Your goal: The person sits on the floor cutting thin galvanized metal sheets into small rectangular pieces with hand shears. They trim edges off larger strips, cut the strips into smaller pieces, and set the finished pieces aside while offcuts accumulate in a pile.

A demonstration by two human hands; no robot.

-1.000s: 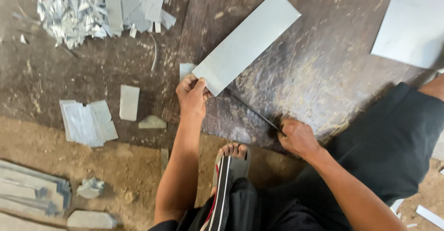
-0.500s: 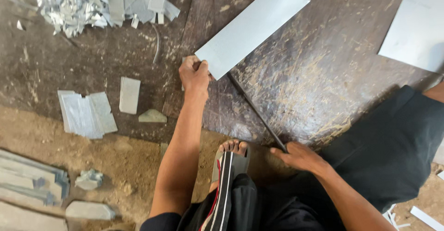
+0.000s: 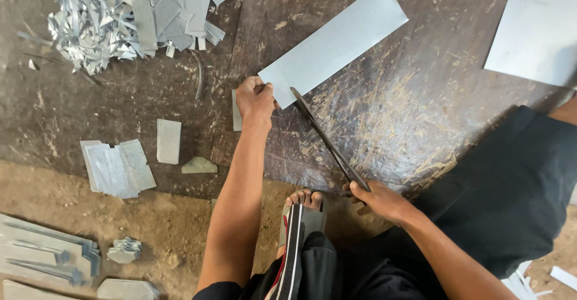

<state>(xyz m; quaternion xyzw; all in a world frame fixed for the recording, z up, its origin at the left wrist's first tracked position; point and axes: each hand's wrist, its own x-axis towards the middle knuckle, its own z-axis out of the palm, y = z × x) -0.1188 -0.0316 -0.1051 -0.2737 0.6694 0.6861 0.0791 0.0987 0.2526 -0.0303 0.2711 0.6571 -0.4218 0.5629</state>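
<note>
Underfoot we have bare sandy dirt floor (image 3: 162,228), and beyond it a dark, scratched work slab (image 3: 384,95) laid flat on the ground. Nearest to us our bare foot (image 3: 303,207) in a sandal rests at the slab's edge, with our dark striped trousers (image 3: 300,270) below it. At the lower left lie long grey sheet-metal strips (image 3: 42,255) and a small cut metal piece with clipped corners (image 3: 126,289).

Our right hand (image 3: 381,201) has its grip closed around the handle end of a pair of long dark metal shears (image 3: 327,140); the handles themselves are hidden inside the fist. The blades run up and to the left across the slab, and we cannot tell how far apart they stand, though their tip meets the near end of the long rectangular grey sheet-metal strip (image 3: 336,41). Our left hand (image 3: 255,98) pinches that strip's lower left corner, fingers curled tight over the edge, holding it flat on the slab just beside the blade tip. The strip lies slantwise, rising toward the upper right.

Left of our forearm sit a small stack of grey metal rectangles (image 3: 117,168), a single narrow grey metal rectangle (image 3: 169,141) and a small grey offcut with clipped corners (image 3: 199,166). Farther away, at the upper left, we see a heap of shiny metal scraps and slivers (image 3: 120,17). At the upper right a large grey metal sheet (image 3: 538,29) runs out of view.
</note>
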